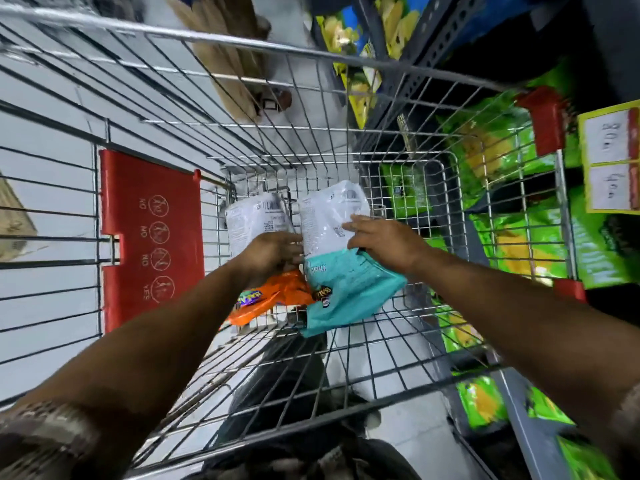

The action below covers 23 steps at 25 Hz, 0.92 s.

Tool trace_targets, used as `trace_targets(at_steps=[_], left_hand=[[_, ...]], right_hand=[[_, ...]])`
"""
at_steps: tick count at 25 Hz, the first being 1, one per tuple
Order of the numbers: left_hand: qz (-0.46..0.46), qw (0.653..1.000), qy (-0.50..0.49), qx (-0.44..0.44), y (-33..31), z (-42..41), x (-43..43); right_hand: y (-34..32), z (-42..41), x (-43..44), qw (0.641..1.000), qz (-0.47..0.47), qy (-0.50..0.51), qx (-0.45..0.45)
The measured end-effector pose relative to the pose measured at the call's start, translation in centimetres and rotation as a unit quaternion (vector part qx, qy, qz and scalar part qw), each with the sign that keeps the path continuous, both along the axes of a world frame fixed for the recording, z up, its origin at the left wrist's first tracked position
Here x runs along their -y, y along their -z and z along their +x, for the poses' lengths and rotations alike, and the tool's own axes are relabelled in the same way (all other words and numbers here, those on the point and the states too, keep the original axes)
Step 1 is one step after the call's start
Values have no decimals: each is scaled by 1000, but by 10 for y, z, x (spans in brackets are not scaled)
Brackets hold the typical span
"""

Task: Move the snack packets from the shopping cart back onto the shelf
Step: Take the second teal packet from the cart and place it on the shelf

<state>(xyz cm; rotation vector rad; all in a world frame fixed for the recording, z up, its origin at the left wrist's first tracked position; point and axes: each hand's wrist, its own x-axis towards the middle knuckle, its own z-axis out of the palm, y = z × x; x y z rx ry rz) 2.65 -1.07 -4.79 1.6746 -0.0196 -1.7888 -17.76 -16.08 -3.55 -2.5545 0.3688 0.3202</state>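
Both hands in wire shopping cart (381, 81): left hand (273, 252) grasping orange crinkly packet (277, 299), right hand (384, 242) fingers released on teal-and-white packet (339, 271); pinch firmly by edges before lifting.

Bright, even light is falling from above, so shadows are staying weak. Soft glare is sitting on the white backs of the snack packets (325, 223) just beyond the hands and on the cart wires (311, 140). The middle, around the left hand (273, 252) and right hand (384, 242), is looking fairly sharp. Toward the edges the wide lens is bending the wires into curves. Motion blur is smearing the green bags (505, 140) on the shelf to the right of the hands, and the sleeves (45, 434) near the bottom corners.
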Motion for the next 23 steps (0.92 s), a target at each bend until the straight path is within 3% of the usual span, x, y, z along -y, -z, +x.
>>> trace_targets(at_steps=[3, 4, 6, 8, 9, 11, 14, 19, 23], left_hand=[[-123, 981, 132, 71, -16, 7, -18], [-159, 956, 207, 130, -27, 5, -19], [-213, 901, 310, 217, -55, 0, -10], [-292, 887, 275, 231, -94, -15, 8], [-325, 891, 232, 216, -119, -22, 20], [-363, 889, 174, 219, -166, -39, 43], [-431, 861, 140, 231, -234, -83, 61], [-514, 834, 95, 179, -302, -178, 79], [-536, 823, 151, 116, -317, -296, 82]], right_hand=[[-31, -6, 6, 964, 158, 214, -8], [-53, -9, 7, 926, 240, 290, -14], [-90, -13, 5, 881, 269, 389, -13], [-127, -27, -7, 897, 195, 395, -36], [-138, -33, -15, 867, 195, 458, -17], [-165, -54, -27, 777, 177, 585, 151], [-218, -74, -36, 659, 152, 649, 348], [-295, -153, -62, 540, 135, 659, 507], [-314, -257, -104, 466, 67, 665, 579]])
